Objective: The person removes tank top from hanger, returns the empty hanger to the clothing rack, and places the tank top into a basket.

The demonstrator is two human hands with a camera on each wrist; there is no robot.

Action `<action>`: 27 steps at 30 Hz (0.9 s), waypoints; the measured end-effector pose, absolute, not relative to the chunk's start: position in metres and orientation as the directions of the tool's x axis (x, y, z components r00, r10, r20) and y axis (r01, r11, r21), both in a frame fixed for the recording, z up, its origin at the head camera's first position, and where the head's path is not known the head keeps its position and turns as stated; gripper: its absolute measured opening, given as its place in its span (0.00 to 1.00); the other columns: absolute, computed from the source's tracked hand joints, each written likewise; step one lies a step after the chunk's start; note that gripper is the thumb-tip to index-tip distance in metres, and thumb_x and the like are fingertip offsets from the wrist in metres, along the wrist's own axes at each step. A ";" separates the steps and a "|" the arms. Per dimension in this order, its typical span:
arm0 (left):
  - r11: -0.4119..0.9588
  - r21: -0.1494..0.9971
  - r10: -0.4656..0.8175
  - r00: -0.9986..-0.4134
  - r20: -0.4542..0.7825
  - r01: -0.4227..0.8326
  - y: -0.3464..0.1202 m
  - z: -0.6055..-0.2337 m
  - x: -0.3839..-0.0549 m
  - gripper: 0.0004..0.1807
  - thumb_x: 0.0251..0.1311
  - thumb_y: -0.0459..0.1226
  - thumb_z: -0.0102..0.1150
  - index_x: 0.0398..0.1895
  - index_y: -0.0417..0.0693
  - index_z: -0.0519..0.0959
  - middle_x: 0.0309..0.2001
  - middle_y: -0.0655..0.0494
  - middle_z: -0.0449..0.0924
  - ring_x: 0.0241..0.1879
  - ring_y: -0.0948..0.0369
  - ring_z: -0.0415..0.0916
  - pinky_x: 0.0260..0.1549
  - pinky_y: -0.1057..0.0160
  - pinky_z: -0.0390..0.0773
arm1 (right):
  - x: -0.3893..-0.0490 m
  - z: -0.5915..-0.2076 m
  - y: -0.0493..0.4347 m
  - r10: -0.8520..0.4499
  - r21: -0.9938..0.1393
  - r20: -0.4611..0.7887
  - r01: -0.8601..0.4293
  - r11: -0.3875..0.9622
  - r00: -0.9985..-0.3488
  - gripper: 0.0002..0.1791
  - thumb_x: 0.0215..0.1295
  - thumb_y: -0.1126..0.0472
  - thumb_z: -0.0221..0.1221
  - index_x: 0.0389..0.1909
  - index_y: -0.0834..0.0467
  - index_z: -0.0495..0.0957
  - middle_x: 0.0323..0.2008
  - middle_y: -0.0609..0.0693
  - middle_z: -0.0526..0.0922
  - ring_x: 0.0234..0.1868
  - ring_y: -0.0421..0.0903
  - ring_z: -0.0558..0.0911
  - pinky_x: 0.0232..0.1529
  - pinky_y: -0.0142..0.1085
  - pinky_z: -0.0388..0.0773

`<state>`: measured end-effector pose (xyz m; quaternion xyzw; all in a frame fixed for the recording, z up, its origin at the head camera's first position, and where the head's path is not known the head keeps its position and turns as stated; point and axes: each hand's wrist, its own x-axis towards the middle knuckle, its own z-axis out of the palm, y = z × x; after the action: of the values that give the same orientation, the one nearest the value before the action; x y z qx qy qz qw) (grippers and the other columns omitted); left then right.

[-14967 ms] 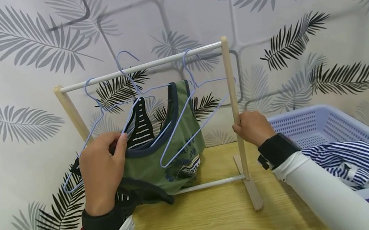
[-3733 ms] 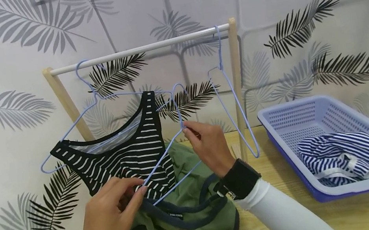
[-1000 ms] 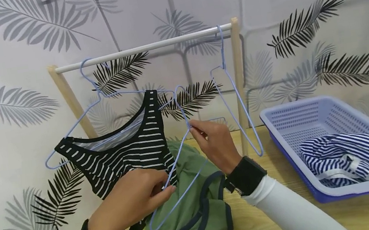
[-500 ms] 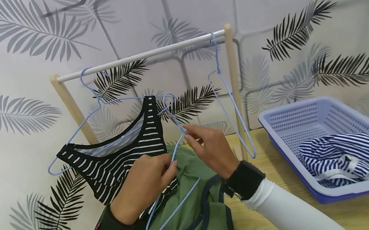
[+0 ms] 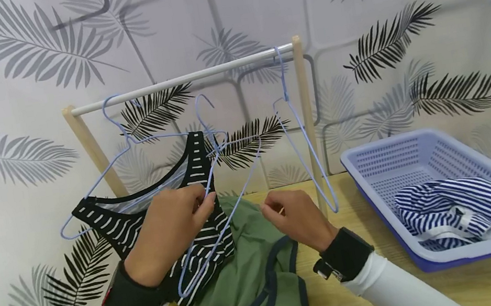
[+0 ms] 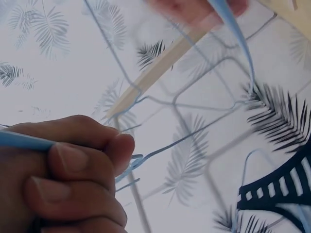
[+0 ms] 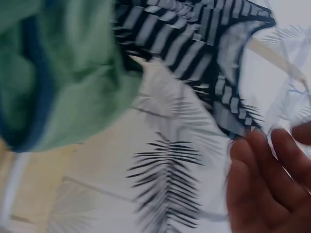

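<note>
My left hand (image 5: 169,233) grips a light blue hanger (image 5: 241,190) by one arm, its hook pointing up below the rack's rod. In the left wrist view, curled fingers (image 6: 82,179) wrap round the blue wire. Right of it, my right hand (image 5: 298,216) is in the air with loosely bent fingers, holding nothing. Behind the left hand, a black-and-white striped tank top (image 5: 201,175) hangs by its straps from a hanger on the rod. A green tank top (image 5: 250,279) with navy edging lies crumpled on the table below. It partly fills the right wrist view.
The wooden clothes rack (image 5: 307,112) carries a white rod (image 5: 214,72). One bare blue hanger (image 5: 304,149) hangs at its right end. A lilac basket (image 5: 389,211) with a blue-and-white striped garment (image 5: 463,205) stands at the right. A leaf-patterned backdrop rises behind.
The green tank top, on a hanger in the oldest frame, now lies on the table. Within the last half second my right hand let go of the hanger and lowered; the hanger shifted left.
</note>
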<state>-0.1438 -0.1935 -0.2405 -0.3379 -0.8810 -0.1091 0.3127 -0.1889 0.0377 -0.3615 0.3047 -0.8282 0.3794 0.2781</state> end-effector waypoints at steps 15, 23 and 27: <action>0.785 -0.047 0.488 -0.571 0.660 0.618 -0.189 -0.190 -0.159 0.21 0.66 0.36 0.55 0.13 0.49 0.64 0.12 0.61 0.57 0.14 0.62 0.58 0.17 0.63 0.58 | -0.196 -0.446 0.031 -0.618 -0.557 0.328 -0.675 0.484 -0.714 0.04 0.67 0.61 0.59 0.32 0.53 0.81 0.28 0.39 0.79 0.29 0.32 0.76 0.33 0.30 0.75; 0.808 -0.059 0.473 -0.585 0.658 0.587 -0.172 -0.178 -0.182 0.23 0.65 0.37 0.55 0.11 0.49 0.63 0.12 0.59 0.58 0.15 0.59 0.60 0.18 0.61 0.59 | -0.191 -0.460 0.024 -0.675 -0.559 0.229 -0.662 0.499 -0.701 0.04 0.68 0.60 0.59 0.33 0.51 0.80 0.26 0.36 0.77 0.26 0.30 0.73 0.30 0.27 0.72; 0.811 -0.069 0.474 -0.582 0.660 0.581 -0.165 -0.179 -0.192 0.23 0.65 0.36 0.54 0.10 0.48 0.63 0.12 0.57 0.60 0.16 0.57 0.62 0.24 0.57 0.65 | -0.188 -0.463 0.020 -0.684 -0.553 0.201 -0.657 0.512 -0.701 0.04 0.68 0.59 0.58 0.34 0.50 0.80 0.27 0.36 0.77 0.26 0.30 0.74 0.30 0.27 0.73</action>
<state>-0.1923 -0.1649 -0.1793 -0.2978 -0.8861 -0.0773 0.3466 -0.1881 0.0201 -0.4625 0.3859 -0.8691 0.3086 -0.0217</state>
